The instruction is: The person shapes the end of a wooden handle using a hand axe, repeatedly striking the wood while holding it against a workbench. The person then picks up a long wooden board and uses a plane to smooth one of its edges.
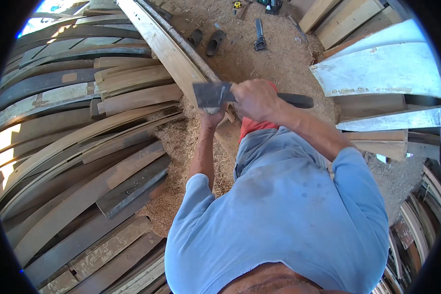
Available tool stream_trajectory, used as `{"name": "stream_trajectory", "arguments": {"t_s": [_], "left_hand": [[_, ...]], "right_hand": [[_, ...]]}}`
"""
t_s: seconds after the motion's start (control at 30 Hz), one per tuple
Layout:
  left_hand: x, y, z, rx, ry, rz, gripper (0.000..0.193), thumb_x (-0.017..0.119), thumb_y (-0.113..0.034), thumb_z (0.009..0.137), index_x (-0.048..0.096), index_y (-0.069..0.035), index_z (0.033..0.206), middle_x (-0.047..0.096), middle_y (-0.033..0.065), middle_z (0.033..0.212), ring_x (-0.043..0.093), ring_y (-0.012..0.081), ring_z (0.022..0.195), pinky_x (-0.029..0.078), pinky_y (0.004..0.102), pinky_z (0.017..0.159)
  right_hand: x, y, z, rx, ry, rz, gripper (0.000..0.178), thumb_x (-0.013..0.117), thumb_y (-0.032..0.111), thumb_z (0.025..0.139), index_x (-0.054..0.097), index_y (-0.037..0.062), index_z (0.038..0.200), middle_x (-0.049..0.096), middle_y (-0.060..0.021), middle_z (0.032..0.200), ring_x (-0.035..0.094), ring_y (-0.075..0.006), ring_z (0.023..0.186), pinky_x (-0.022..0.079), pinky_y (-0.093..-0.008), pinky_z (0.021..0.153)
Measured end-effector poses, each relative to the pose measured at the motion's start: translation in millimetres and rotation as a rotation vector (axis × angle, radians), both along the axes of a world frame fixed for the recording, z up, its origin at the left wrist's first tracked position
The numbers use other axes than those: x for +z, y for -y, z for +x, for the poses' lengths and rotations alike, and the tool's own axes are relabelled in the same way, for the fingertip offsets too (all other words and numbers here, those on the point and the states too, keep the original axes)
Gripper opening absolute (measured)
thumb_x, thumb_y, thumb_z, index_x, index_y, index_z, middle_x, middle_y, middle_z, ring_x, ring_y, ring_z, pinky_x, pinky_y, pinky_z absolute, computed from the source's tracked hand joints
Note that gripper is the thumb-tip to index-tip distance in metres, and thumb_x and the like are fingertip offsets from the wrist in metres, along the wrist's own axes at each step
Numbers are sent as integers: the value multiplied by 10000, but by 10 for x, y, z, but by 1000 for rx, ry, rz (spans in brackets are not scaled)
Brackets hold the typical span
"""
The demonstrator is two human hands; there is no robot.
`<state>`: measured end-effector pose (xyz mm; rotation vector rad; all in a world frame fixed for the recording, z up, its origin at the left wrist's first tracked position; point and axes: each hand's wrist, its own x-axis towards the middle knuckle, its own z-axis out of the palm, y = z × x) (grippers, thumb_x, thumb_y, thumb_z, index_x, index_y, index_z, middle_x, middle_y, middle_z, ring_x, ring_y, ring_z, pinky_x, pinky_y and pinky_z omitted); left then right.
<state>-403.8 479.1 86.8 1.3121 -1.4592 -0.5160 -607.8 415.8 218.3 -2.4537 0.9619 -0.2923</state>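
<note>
1. Board (176, 66): long and pale, it is running from the top edge of the view down toward the hands, its near end lying beside the left hand. A narrow greyish strip (195, 59) is running along its right side.
2. Right hand (256, 99): its fingers are closing around a hatchet-like tool (209, 94), whose dark, flat blade is pointing left and whose dark handle is projecting to the right beyond the wrist.
3. Left hand (212, 118): it is reaching up below the blade, which is partly hiding it; one cannot tell whether its fingers are gripping the board or how widely they are spreading.
4. Clothing: a light blue shirt (279, 210) is covering the torso, and red cloth (252, 126) is showing just below the right hand.
5. Ground: wood shavings (174, 147) are lying near the left forearm; dark slippers (214, 43) and a dark tool with a long handle (259, 35) are lying farther off.
6. Surroundings: stacked planks (132, 105) are filling the left side, while whitish boards (372, 71) are resting at the right.
</note>
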Motion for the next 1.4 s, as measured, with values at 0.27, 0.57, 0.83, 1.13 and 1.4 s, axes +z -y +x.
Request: {"name": "stream_trajectory", "arguments": {"t_s": [0.27, 0.57, 0.83, 1.13, 1.4], "left_hand": [[-633, -119, 218, 124, 94, -9, 374, 790, -77, 736, 676, -64, 1093, 688, 72, 1065, 667, 251, 1018, 507, 397, 939], [-136, 220, 1, 207, 98, 8, 333, 790, -101, 777, 690, -29, 1087, 711, 95, 1073, 670, 259, 1033, 507, 397, 953], [137, 551, -58, 274, -412, 181, 129, 727, -28, 895, 672, -14, 1011, 679, -1, 835, 644, 90, 767, 534, 245, 679], [167, 18, -44, 42, -298, 189, 141, 707, 2, 847, 692, 5, 988, 706, 46, 883, 640, 83, 800, 521, 246, 722], [130, -75, 3, 55, 121, -243, 232, 699, -3, 827, 675, -24, 1057, 695, 44, 961, 629, 133, 827, 520, 288, 766]], "right_hand": [[234, -178, 81, -18, 558, -74, 281, 714, 258, 804, 643, 55, 985, 686, -199, 796, 688, -405, 757, 559, -493, 667], [41, -222, 89, -46, 636, 68, 229, 707, 158, 813, 652, 33, 997, 695, -194, 846, 677, -414, 791, 535, -460, 698], [-291, -511, -257, -97, 774, 534, 204, 721, 162, 868, 668, 20, 1003, 666, -69, 851, 617, -176, 773, 494, -338, 721], [635, -268, -320, -261, 990, 134, 85, 721, 103, 892, 672, 37, 870, 641, -35, 784, 587, -116, 714, 486, -311, 647], [434, -89, 62, 109, 358, -145, 310, 754, 198, 828, 673, 73, 1100, 687, -112, 809, 689, -332, 760, 545, -449, 706]]}}
